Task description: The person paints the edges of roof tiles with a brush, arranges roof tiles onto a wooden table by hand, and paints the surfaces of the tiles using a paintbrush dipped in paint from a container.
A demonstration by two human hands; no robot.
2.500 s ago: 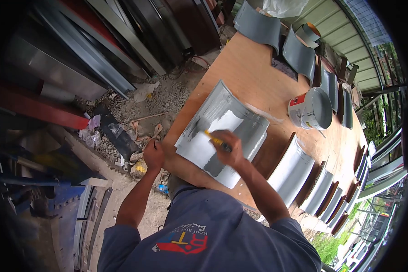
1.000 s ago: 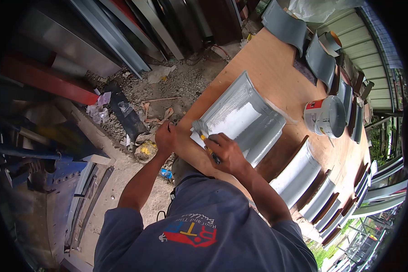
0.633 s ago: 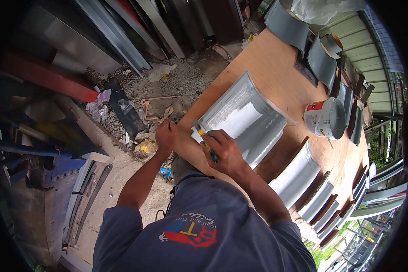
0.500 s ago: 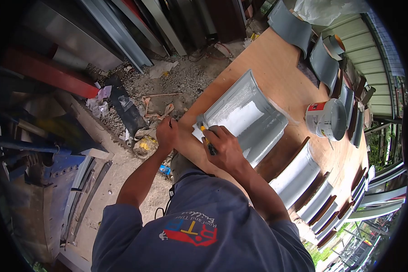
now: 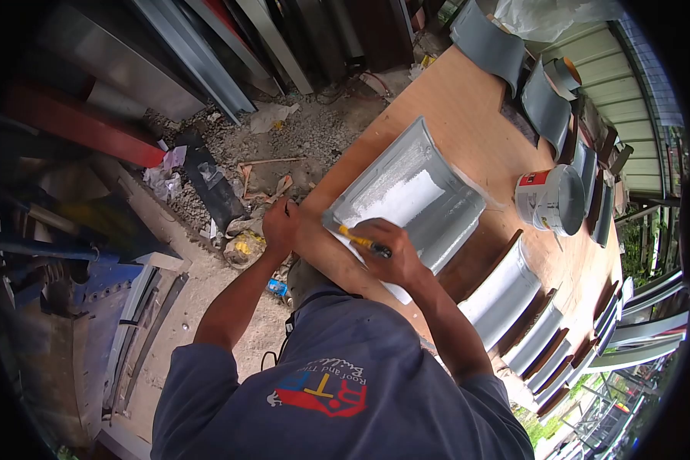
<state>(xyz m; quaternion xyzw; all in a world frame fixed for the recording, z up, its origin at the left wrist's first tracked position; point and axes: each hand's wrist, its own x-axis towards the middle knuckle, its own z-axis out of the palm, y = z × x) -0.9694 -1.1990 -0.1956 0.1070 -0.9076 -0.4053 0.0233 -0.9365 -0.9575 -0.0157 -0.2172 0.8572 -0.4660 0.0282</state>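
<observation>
A curved roof tile [image 5: 435, 221] lies on the plywood table, with wet-looking grey along its sides and a white patch in its middle. My right hand [image 5: 389, 251] grips a paintbrush [image 5: 354, 234] with a yellow and black handle. Its head is at the tile's near left corner, and the bristles are hard to make out. My left hand [image 5: 281, 224] is closed beside the table's left edge, near that corner. Something small and dark shows by its thumb, but I cannot make out what it is.
A white paint bucket [image 5: 537, 201] with grey inside stands right of the tile. Several more tiles [image 5: 506, 295] line the near right side of the plywood table [image 5: 456, 100]; grey tiles [image 5: 489, 47] lie at the far end. Metal profiles [image 5: 199, 57] lean behind gravel and scraps.
My right hand has turned the paintbrush, so its handle now lies flatter and points rightward. The brush head has shifted slightly at the tile's near left corner. My left hand has hardly moved.
</observation>
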